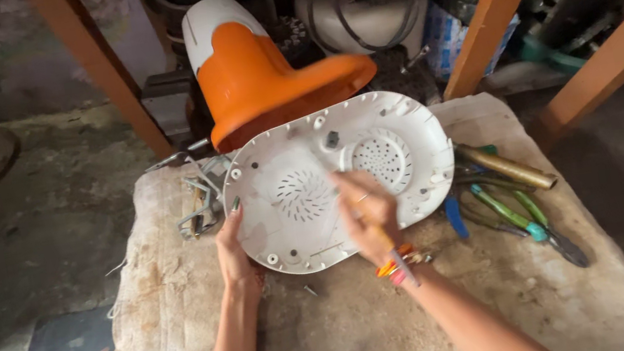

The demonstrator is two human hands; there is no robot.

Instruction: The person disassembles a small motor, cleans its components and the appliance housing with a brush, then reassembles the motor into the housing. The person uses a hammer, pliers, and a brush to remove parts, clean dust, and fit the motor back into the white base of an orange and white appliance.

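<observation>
A: Surface first?

B: Table (338,338), covered with a worn beige cloth; orange wooden frame posts (498,4) rise behind it, with cluttered machine parts stacked at the back.

A: Main object?

B: Orange and white appliance (263,75), tipped on its side at the table's far edge. Its white oval base plate (405,131) faces the camera, showing two round vent grilles and several screw holes around the rim.

A: Left hand?

B: Left hand (234,250) rests against the lower left rim of the base plate, fingers curled over the edge, palm partly open. It steadies the plate; nothing else is in its grip.

A: Right hand?

B: Right hand (369,216) lies over the middle of the plate, closed around a slim tool with a yellowish handle (385,239). Motion blur hides the tip, so contact point cannot be told. Orange and pink bangles (395,268) sit at the wrist.

A: Loose items?

B: Right of the plate: brass tube (507,167), green-handled pliers (532,220), a blue-handled tool (454,217). Left of the plate: a pile of grey metal pieces (199,202). A small screw (309,290) lies on the cloth near the plate's lower edge.
</observation>
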